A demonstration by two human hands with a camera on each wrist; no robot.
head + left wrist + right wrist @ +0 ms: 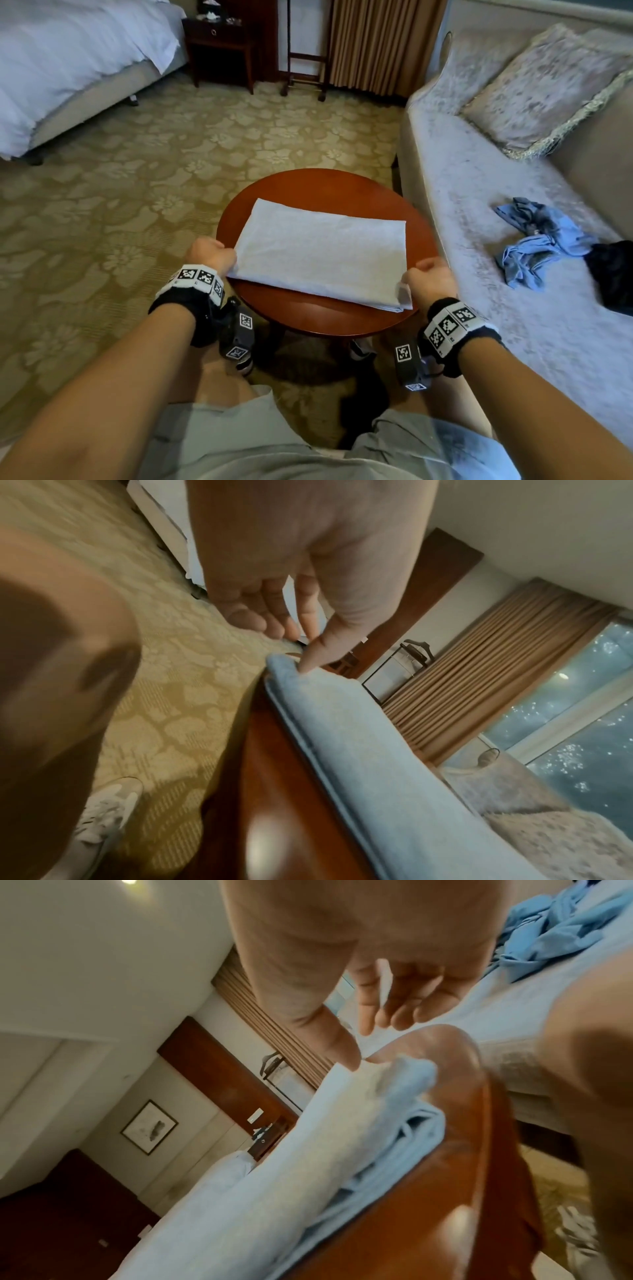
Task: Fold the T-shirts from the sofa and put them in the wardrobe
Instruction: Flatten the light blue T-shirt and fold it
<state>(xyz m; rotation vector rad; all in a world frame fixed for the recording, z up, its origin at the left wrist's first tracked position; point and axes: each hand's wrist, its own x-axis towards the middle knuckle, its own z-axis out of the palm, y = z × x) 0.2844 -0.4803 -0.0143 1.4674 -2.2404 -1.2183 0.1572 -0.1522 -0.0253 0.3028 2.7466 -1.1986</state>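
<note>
T-shirt (318, 253) lies folded into a flat rectangle on the bench (308, 181), the left hand (209, 254) and right hand (430, 278) each pinching a near corner. Two more garments (537, 240) wait crumpled on the sofa (479, 240); no wardrobe is in view.

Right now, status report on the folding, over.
Left hand and right hand each pinch a near corner of the folded light T-shirt on the round table. Blue and dark garments wait on sofa.

Blk wristbands (186, 301) w/ marker tags
</note>
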